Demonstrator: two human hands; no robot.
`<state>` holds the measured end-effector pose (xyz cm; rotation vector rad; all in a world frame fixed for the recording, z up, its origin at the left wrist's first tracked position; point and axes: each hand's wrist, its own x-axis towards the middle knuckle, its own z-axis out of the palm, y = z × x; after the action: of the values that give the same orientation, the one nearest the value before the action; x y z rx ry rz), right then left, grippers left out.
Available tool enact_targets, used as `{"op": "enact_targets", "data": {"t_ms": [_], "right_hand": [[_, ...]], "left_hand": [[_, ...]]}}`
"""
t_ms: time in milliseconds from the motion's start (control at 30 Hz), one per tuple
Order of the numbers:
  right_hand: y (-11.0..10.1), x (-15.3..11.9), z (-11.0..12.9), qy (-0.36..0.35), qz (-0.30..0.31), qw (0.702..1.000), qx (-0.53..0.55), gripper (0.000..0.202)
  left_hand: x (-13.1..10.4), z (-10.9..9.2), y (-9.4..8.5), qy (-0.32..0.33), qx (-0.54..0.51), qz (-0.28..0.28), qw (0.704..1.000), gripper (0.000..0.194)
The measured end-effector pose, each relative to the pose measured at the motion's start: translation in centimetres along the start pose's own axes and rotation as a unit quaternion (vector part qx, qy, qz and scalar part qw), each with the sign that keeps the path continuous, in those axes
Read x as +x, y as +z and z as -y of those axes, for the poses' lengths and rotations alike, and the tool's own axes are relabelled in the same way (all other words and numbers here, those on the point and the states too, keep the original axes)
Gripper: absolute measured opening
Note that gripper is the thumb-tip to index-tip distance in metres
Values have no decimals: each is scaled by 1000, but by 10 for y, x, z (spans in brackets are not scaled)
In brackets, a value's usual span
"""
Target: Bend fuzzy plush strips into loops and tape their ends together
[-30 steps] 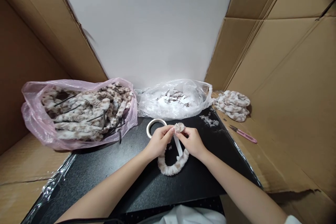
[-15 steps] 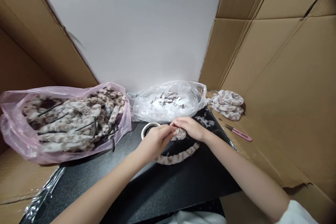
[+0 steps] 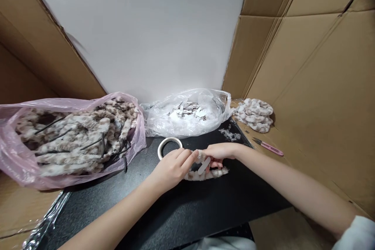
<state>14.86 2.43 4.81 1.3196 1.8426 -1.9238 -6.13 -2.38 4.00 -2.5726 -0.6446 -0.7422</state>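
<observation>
My left hand (image 3: 172,166) is closed, its thumb and fingers pinching one side of a furry strip (image 3: 200,157) in mottled white and brown. From the other side my right hand (image 3: 222,153) grips the same strip, fingers curled beneath it. A small white rounded tab (image 3: 204,165) sticks out near the right fingers; how it is attached is hidden. Just below, a length of similar fur (image 3: 206,174) curves along the black table; I cannot tell whether it joins the held part. A roll of white tape (image 3: 160,150) lies flat behind my left hand.
A pink plastic bag (image 3: 140,119) with furry strips and black cords stands left. A clear bag (image 3: 216,115) holding white pieces is at the back. Right are a furry bundle (image 3: 254,115), pink-handled thread snips (image 3: 271,148) and fluff scraps (image 3: 230,134). Cardboard walls (image 3: 322,78) enclose the sides.
My hands have shifted slightly down and to the right, and the right hand has turned so its fingers curl under. The white tab now shows between them, and more of the tape roll is uncovered.
</observation>
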Motion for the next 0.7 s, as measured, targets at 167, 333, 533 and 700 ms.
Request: {"op": "enact_targets", "data": {"t_ms": [167, 333, 533, 700], "right_hand": [[-11, -7, -6, -103, -84, 991, -8, 49], [-15, -14, -9, -127, -135, 983, 16, 37], [-14, -13, 1, -149, -306, 939, -47, 21], [-16, -10, 3, -198, -371, 905, -53, 14]], "left_hand": [[-1, 7, -1, -34, -11, 13, 999, 28], [2, 11, -1, -9, 17, 7, 1000, 27], [6, 6, -3, 20, 30, 1, 999, 24], [3, -1, -2, 31, 4, 1, 1000, 25]]}}
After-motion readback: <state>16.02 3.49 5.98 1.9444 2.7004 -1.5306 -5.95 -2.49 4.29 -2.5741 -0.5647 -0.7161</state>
